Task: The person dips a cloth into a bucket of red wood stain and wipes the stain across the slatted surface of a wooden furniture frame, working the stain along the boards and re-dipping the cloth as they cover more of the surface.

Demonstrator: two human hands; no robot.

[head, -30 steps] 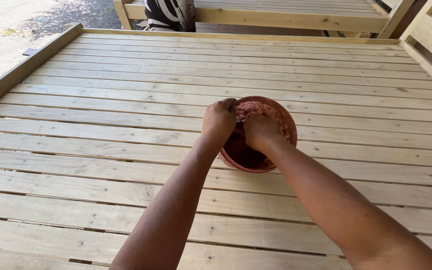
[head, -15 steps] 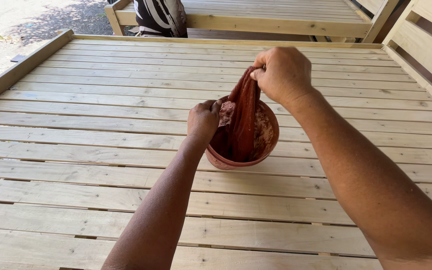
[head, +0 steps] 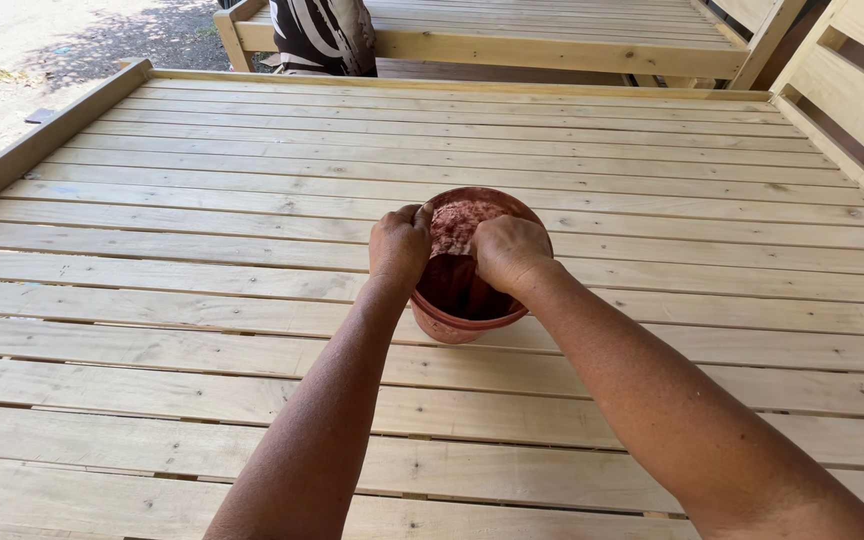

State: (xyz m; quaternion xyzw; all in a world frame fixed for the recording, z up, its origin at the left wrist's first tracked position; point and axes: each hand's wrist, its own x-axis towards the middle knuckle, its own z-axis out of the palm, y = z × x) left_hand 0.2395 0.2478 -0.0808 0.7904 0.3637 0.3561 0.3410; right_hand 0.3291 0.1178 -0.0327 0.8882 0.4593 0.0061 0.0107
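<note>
A round reddish-brown tub [head: 457, 325] stands on a slatted platform of pale wooden planks [head: 202, 300]. Inside it lies a wet, dark red cloth [head: 457, 275] in reddish liquid with pinkish foam on top. My left hand [head: 399, 243] is closed at the tub's left rim, gripping the cloth's edge. My right hand [head: 510, 250] is closed over the cloth at the tub's right side. Both hands are low, at rim height, and hide part of the cloth.
A raised wooden border [head: 42, 140] runs along the left edge, with bare ground beyond it. A second plank platform [head: 552, 45] stands behind, and a dark patterned bag or garment [head: 324, 32] rests at the far end. Wooden rails [head: 862, 110] rise on the right.
Half a second ago my right hand held the red cloth stretched high above the tub; it has come back down into the tub beside my left hand.
</note>
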